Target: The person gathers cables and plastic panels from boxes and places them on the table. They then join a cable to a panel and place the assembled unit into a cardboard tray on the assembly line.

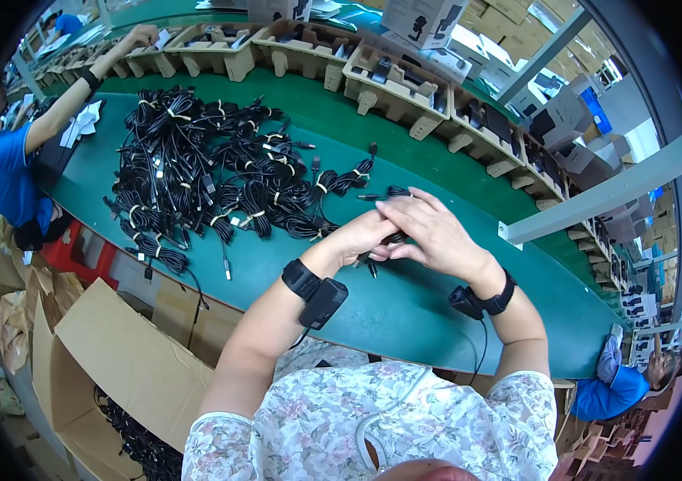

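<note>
My left hand (pixel 357 239) and my right hand (pixel 431 231) meet above the green worktable (pixel 277 268). Both are closed around a coiled black cable (pixel 396 191), the right fingers lying over the left. Part of the coil shows beyond the fingers, and a plug end (pixel 373 269) sticks out below them; the rest is hidden by my hands. Just left of my hands spreads a big heap of black cables (pixel 189 160), coiled and tied with pale bands, some with plug ends poking out.
Moulded cardboard trays (pixel 393 92) holding dark parts line the far side. A metal post (pixel 605 188) slants in at right. An open carton (pixel 129 361) with more black cables stands at lower left. One co-worker in blue (pixel 8 172) reaches at left, another (pixel 609 393) sits at right.
</note>
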`<state>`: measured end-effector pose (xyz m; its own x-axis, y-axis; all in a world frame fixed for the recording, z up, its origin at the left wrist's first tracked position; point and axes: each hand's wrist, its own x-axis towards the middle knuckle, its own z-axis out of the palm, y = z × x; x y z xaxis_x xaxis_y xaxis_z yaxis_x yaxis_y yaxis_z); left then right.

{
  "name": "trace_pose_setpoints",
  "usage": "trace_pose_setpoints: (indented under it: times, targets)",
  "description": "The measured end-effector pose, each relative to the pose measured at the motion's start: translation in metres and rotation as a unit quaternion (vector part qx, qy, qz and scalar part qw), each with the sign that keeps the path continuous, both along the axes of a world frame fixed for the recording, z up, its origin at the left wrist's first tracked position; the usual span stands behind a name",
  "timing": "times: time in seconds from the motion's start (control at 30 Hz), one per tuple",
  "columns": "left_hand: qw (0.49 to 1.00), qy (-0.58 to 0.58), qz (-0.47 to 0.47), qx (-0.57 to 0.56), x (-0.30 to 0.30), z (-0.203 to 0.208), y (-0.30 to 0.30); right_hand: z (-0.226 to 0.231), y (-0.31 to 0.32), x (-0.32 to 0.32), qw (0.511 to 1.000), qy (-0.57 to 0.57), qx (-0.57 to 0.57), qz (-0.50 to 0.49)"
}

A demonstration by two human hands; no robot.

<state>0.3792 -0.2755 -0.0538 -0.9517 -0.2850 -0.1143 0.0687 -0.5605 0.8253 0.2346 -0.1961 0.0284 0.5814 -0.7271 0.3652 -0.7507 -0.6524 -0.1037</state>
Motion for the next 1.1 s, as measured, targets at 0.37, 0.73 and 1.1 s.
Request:
trace_pose_setpoints:
  times: [0.37,0.73,1.1]
  targets:
    - [0.972,-0.023,0.221,-0.075,-0.001,-0.008,-0.001,0.052,-0.061,-0.118,0.902,-0.016,-0.153,-0.403]
    - [0.971,-0.054,0.221,-0.075,-0.002,-0.01,-0.002,0.015,-0.184,-0.218,0.821,0.283,-0.054,-0.494]
    - [0.963,-0.042,0.261,-0.052,-0.002,-0.015,-0.002,0.002,-0.233,-0.22,0.8,0.311,0.076,-0.508]
